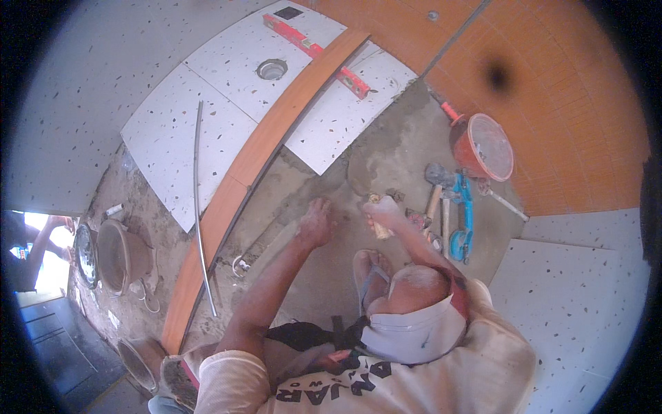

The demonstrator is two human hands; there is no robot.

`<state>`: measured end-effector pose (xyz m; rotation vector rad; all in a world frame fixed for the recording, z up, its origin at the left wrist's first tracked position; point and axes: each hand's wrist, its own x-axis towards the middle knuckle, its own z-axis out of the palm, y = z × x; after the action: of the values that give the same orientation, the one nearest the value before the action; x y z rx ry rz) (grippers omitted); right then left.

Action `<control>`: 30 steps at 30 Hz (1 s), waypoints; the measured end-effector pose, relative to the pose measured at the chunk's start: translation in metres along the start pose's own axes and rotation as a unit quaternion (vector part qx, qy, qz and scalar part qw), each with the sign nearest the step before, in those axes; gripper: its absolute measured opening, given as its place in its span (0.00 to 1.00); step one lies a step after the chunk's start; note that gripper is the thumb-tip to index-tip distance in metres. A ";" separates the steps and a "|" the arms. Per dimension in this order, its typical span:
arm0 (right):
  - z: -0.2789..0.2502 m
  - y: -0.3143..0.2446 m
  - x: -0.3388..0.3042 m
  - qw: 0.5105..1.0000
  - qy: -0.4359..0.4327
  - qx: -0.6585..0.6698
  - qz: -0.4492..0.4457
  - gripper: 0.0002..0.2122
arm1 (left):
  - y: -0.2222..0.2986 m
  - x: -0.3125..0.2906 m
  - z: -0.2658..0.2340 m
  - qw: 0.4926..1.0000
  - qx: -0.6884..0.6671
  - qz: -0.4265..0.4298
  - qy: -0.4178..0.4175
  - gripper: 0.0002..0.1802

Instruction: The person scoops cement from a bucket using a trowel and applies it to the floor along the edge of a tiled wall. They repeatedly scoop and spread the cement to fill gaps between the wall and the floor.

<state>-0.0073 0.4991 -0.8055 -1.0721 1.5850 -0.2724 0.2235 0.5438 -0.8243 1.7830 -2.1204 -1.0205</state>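
Observation:
My left hand (318, 222) is low over the grey mortar bed (296, 183), fingers curled toward its surface. Whatever those fingers hold, if anything, is hidden. A short way to the right, my right hand (387, 212) is closed round a pale yellow wooden-looking handle (380, 230); its working end cannot be made out. Beyond both hands lie white speckled tiles (324, 141), one corner pointing toward me. An orange-brown straight plank (265, 141) crosses the tiles and mortar on the left. My sandalled foot (372, 272) is beside my right forearm.
A red spirit level (296, 38) lies across the far tiles, under the plank. Left of the plank are a thin metal strip (198, 172) and buckets (124, 255). At right are a red bucket (483, 146), a mallet (436, 176) and a blue suction lifter (465, 221). A round drain opening (272, 69) interrupts the tiles.

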 end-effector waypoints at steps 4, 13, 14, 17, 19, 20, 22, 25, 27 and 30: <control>-0.020 -0.021 -0.024 0.982 0.074 -0.171 0.017 0.17 | 0.002 -0.004 -0.006 1.000 0.007 0.013 0.007 0.35; -0.075 -0.018 -0.029 0.845 0.113 -0.493 -0.175 0.16 | -0.003 0.000 0.000 0.999 -0.003 0.032 0.031 0.32; -0.083 -0.019 -0.021 0.830 0.098 -0.520 -0.175 0.15 | -0.005 0.002 0.003 0.998 0.005 0.039 0.044 0.32; -0.103 -0.011 0.002 0.763 0.139 -0.581 -0.245 0.13 | -0.004 0.006 0.003 0.999 -0.001 0.024 0.026 0.32; -0.115 -0.011 0.018 0.762 0.148 -0.589 -0.224 0.12 | 0.004 0.005 -0.003 1.000 0.011 0.005 0.014 0.31; -0.122 -0.011 0.025 0.761 0.153 -0.593 -0.213 0.12 | 0.009 0.005 -0.005 1.000 0.016 -0.004 0.008 0.31; -0.143 -0.007 0.038 0.734 0.163 -0.597 -0.279 0.10 | 0.010 0.006 -0.005 1.000 0.024 0.006 0.013 0.31; -0.149 -0.017 0.047 0.740 0.170 -0.592 -0.271 0.11 | -0.001 0.006 0.000 0.999 0.031 -0.001 0.013 0.31; -0.150 -0.026 0.052 0.760 0.170 -0.583 -0.232 0.12 | -0.007 0.006 0.002 0.999 0.035 -0.008 0.011 0.31; -0.172 -0.018 0.066 0.780 0.183 -0.568 -0.189 0.13 | -0.001 0.008 0.006 0.999 0.033 -0.003 0.011 0.32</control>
<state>-0.1448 0.3777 -0.7805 -2.4064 1.8696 0.3118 0.2191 0.5386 -0.8318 1.8231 -2.1603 -0.9390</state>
